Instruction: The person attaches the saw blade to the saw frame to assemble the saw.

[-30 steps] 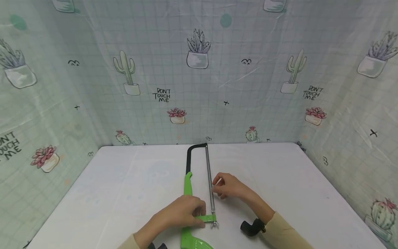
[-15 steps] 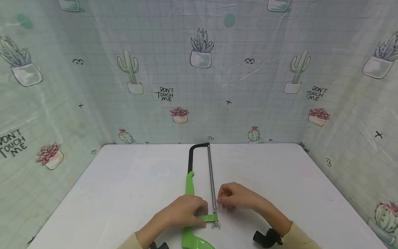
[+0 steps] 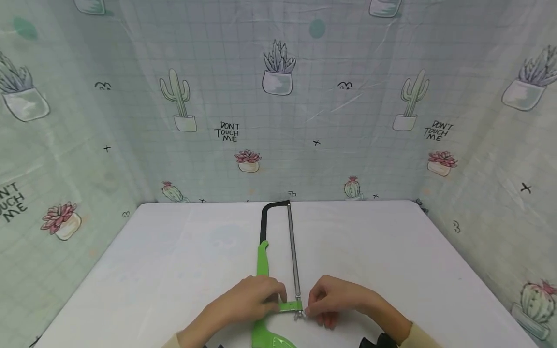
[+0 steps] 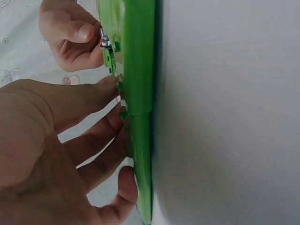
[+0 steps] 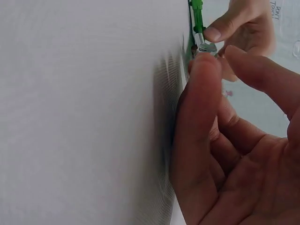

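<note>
A hacksaw with a green handle and frame (image 3: 262, 258), black front bow (image 3: 263, 224) and grey blade (image 3: 293, 256) lies on the white table. My left hand (image 3: 254, 302) holds its green frame, thumb and fingers around the short cross arm (image 3: 290, 306); the left wrist view shows them against the green edge (image 4: 138, 70). At the near end of the blade sits a small metal wing nut (image 3: 298, 315). My right hand (image 3: 337, 299) is right beside it, thumb and forefinger tips parted around the nut (image 5: 207, 48) in the right wrist view, other fingers bent.
The white table (image 3: 191, 251) extends to both sides and behind the saw. A cloth backdrop (image 3: 278, 130) printed with cacti rises at the back and both sides. A black piece (image 3: 377, 341) shows by the right wrist.
My right hand has moved from beside the middle of the blade toward me, down to the wing nut. My left hand and the hacksaw have stayed in place.
</note>
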Tool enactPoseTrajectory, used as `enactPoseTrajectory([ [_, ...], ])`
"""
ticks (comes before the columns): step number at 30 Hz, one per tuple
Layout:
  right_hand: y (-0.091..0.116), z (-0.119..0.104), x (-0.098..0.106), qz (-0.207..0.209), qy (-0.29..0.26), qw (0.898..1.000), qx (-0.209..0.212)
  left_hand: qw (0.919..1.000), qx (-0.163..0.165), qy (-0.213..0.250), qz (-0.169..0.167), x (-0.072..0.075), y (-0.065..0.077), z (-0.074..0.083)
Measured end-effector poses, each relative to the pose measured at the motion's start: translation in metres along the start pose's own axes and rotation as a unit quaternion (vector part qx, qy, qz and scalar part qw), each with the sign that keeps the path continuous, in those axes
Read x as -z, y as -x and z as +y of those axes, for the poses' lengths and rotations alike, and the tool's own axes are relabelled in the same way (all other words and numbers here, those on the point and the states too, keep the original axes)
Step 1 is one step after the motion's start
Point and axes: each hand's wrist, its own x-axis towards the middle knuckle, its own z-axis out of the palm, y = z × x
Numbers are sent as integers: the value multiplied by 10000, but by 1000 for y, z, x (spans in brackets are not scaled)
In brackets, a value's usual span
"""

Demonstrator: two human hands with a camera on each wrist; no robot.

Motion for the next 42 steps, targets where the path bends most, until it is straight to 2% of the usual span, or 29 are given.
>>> enactPoseTrajectory([
  [7, -1, -1, -3, -193, -204, 9996, -9, 9999, -53, -151, -47, 0, 3, 0],
  [11, -4, -1, -6, -272, -278, 9992, 81, 9999, -27, -7, -159, -1, 4, -1],
  [18, -7, 0, -7, -379, -371, 9984, 199, 9998, -51, 88, -158, 1, 6, -4],
  [30, -8, 5, -8, -420, -560, 9974, 189, 9970, -32, 671, -382, 1, 4, -9],
  [42, -12, 8, -3, -529, -751, 9953, 312, 9953, 38, 865, -438, 1, 2, -12],
])
